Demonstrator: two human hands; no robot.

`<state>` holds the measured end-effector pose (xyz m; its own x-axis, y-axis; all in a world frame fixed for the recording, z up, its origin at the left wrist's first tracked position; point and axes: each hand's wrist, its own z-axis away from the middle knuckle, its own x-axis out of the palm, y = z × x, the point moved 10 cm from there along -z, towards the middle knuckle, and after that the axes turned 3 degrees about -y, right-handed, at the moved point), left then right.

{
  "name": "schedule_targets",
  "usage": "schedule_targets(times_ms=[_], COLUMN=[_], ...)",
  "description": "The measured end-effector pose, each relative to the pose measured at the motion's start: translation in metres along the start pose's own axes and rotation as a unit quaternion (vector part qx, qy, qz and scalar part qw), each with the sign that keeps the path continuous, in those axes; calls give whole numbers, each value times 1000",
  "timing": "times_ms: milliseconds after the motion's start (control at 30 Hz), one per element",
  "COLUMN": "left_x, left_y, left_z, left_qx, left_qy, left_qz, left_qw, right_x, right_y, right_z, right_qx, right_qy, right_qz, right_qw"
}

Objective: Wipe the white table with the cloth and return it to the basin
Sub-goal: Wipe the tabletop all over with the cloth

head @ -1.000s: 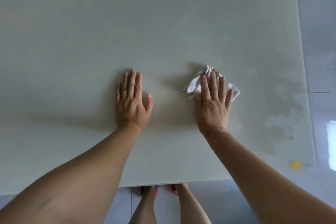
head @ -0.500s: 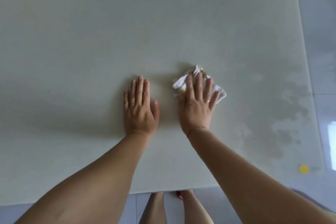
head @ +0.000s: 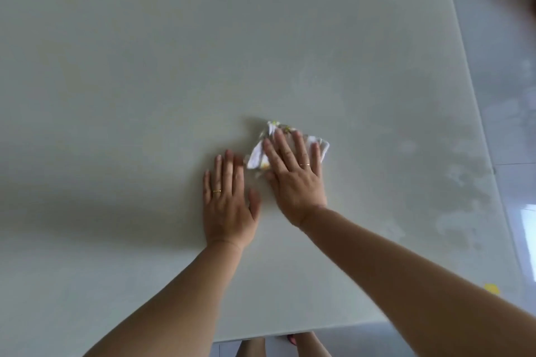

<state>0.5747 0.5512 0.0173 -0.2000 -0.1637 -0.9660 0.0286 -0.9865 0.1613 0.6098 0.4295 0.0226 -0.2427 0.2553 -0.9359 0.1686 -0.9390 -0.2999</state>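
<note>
The white table (head: 145, 66) fills almost the whole view. A crumpled white cloth (head: 256, 156) with small yellow marks lies near its middle. My right hand (head: 293, 174) presses flat on the cloth with straight fingers, so only the cloth's edges show around it. Just left of it, my left hand (head: 227, 206) rests flat on the bare tabletop, its fingertips close to the cloth's left corner. No basin is in view.
Damp streaks and patches (head: 458, 188) mark the table's right side. A small yellow spot (head: 491, 288) sits near the front right corner. Pale floor tiles (head: 510, 95) lie beyond the right edge. Below the near edge are my feet (head: 290, 340).
My right hand has slid the cloth leftward across the table, ending right beside my left hand. The left hand has stayed flat on the table.
</note>
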Motion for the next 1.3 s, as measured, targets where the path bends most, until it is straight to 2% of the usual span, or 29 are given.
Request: schedule_targets(times_ms=[67,100,133,200,267,300,333,367,400,467,500,533,600,667,700,733,767,833,900,933,967,1000,1067,1133,1167,1200,1300], left_x=[-2,-3,-4,-6,-10,-13,-18,-25,-34,-52,-58,-62,-62,-54,-48,-43,-39,-36,-39,-41,-41,-40,-37,-37,-38,-38,-41], left_y=[1,1,1,1,5,8,12,16,18,20,21,22,24,24,24,22,21,19,20,20,20,21,21,21,21,22,22], left_z=[0,0,1,2,1,-3,-9,-19,-31,-64,-82,-99,-131,-154,-162,-167,-170,-171,-170,-170,-169,-169,-169,-170,-170,-170,-170], left_qx=[4,6,7,8,23,37,49,58,63,71,75,79,86,86,83,78,74,71,74,73,70,67,62,59,60,60,59], left_qy=[3,8,14,22,34,41,49,61,77,110,118,120,106,83,73,67,62,59,70,74,73,68,57,55,56,57,62], left_qz=[5,8,11,15,17,15,11,11,18,35,38,38,37,36,33,30,28,25,29,31,31,29,23,18,16,17,31], left_qw=[1000,1000,1000,1000,999,998,998,996,995,991,989,989,990,992,993,994,995,995,994,994,994,995,996,997,997,996,996], right_x=[-10,-17,-25,-39,-37,-29,-19,-9,-3,-10,-18,-26,-46,-51,-49,-42,-34,-24,-33,-39,-46,-55,-67,-61,-53,-43,-31], right_y=[10,29,54,103,101,84,58,31,9,1,14,36,95,124,117,99,75,34,33,47,69,97,141,129,106,76,26], right_z=[-6,-13,-24,-39,-41,-41,-42,-44,-44,-47,-53,-62,-84,-90,-90,-90,-91,-90,-93,-99,-107,-118,-131,-135,-137,-141,-139], right_qx=[-128,-135,-97,69,211,234,211,150,69,-85,-119,-110,29,198,241,242,201,54,-78,-104,-88,-28,145,248,238,186,-23], right_qy=[-8,-5,0,29,67,66,53,30,4,-8,-2,10,40,80,93,91,79,41,20,15,15,23,61,92,86,71,5], right_qz=[73,91,85,26,-25,-36,-43,-40,-20,35,52,58,25,-36,-48,-48,-41,-2,44,66,75,60,-5,-35,-36,-34,0], right_qw=[989,987,992,997,975,969,975,987,997,996,992,992,998,976,965,965,975,998,996,992,993,998,988,964,967,979,1000])
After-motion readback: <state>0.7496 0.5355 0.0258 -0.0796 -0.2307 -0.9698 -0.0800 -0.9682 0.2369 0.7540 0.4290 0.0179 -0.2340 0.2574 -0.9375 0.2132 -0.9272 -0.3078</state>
